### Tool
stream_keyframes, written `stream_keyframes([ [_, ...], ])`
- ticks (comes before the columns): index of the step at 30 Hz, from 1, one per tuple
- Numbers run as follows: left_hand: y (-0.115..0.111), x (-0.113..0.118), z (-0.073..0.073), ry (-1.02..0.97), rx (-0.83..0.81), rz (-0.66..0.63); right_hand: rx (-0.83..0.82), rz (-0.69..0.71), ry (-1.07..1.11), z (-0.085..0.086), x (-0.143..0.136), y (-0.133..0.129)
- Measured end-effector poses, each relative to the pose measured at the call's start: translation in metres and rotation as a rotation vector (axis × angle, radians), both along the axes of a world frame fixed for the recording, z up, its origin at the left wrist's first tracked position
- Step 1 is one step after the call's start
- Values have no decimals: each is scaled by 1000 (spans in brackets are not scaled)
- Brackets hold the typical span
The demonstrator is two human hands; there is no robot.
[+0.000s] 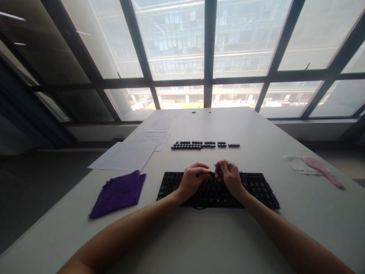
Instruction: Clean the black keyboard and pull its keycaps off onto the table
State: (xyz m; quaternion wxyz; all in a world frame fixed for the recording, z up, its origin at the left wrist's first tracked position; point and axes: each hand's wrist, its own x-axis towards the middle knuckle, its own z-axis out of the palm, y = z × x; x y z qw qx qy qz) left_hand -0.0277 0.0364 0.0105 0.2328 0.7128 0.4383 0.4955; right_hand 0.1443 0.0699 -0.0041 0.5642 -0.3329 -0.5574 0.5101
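Note:
A black keyboard (256, 187) lies on the white table in front of me, partly covered by my hands. Over its upper middle, my left hand (194, 179) is closed, thumb and fingers pinched on something small and dark that I cannot make out. Just right of it, my right hand (228, 176) is closed around a thin wire tool (235, 163), whose pale wire ends stick out on both sides. Beyond the keyboard, loose black keycaps (186, 145) stand in rows.
A folded purple cloth (118, 194) lies left of the keyboard, with paper sheets (124, 156) behind it. At the right, a pink brush (319, 167) rests partly on a white wipe (296, 164). Windows rise beyond the table's far edge (228, 108).

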Motion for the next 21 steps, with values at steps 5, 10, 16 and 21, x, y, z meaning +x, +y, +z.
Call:
stream_keyframes([
  [5, 8, -7, 12, 43, 3, 15, -26, -37, 35, 0, 0, 1],
  [10, 31, -26, 16, 107, -109, 92, -59, -72, 40, -3, -3, 3],
  [16, 40, -41, 17, 301, -240, 68, -63, -104, 17, -4, -3, 4],
  [21, 34, -47, 34, 477, -319, -78, -62, -100, 11, -4, -3, 4],
])
